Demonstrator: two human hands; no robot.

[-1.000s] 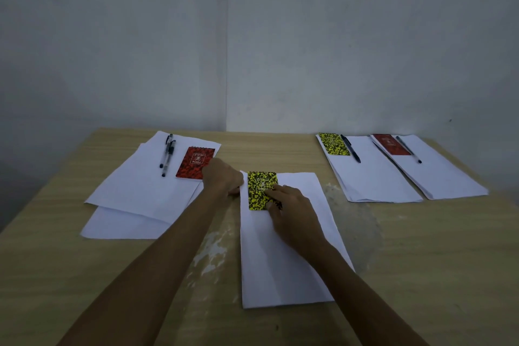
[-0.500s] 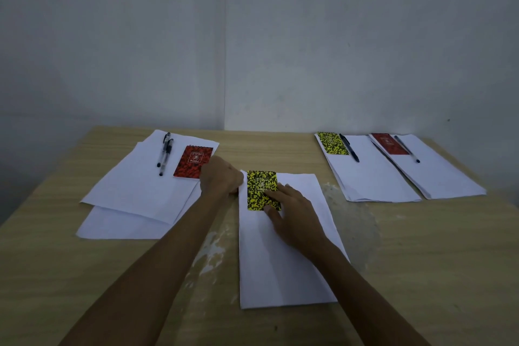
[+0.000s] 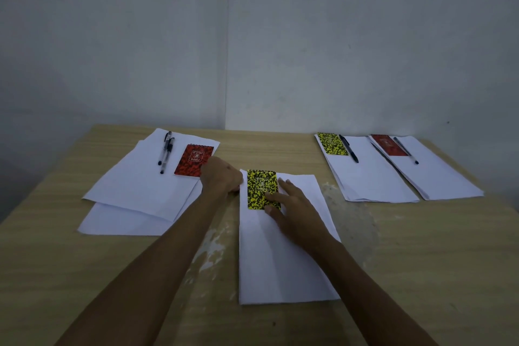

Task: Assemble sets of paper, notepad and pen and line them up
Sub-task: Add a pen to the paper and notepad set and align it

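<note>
A folded white paper [image 3: 283, 264] lies lengthwise in the middle of the table. A yellow-and-black notepad [image 3: 259, 185] sits on its far left corner. My right hand [image 3: 295, 213] rests flat on the paper with fingers spread, fingertips and thumb touching the notepad's right edge. My left hand [image 3: 222, 177] is curled at the paper's far left edge, fingertips on that edge. At the left, two pens [image 3: 166, 152] and a red notepad [image 3: 193, 160] lie on loose white sheets [image 3: 132, 191].
At the far right, two sets lie side by side: a folded paper [image 3: 373, 180] with a yellow notepad [image 3: 332, 144] and pen [image 3: 348, 148], and a folded paper [image 3: 443, 177] with a red notepad [image 3: 389, 145] and pen [image 3: 406, 150]. The walls meet in a corner behind the wooden table [image 3: 421, 261].
My right hand's fingers have spread and shifted from the notepad's face towards its right edge. The notepad and my left hand have barely moved.
</note>
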